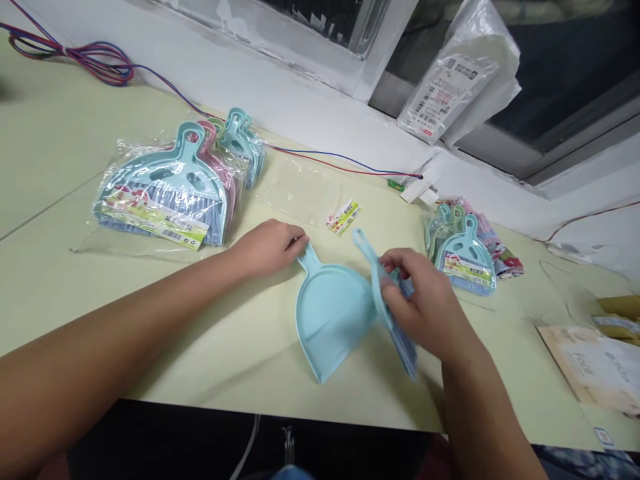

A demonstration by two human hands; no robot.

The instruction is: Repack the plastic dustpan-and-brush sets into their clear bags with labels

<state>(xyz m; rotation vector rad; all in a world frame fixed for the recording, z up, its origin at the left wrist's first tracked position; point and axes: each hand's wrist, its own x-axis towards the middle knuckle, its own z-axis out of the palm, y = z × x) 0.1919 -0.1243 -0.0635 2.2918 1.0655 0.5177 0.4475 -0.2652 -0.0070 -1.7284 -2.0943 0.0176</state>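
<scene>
A light blue dustpan (335, 313) lies on the pale table in front of me. My left hand (273, 247) pinches the end of its handle. In my right hand (420, 293) is a small light blue hand brush (380, 293), tilted at the dustpan's right side with its blue bristles pointing down. The fingers wrap round the brush body and hide part of it. Above the dustpan lie a small printed label card (343, 217) and a clear plastic bag (303, 190).
Bagged dustpan-and-brush sets (165, 180) stand at the left, with more sets (465, 260) at the right. Red and blue wires (100, 60) run along the wall. A plastic-wrapped packet (443, 97) leans by the window. A printed paper bag (590, 367) lies far right.
</scene>
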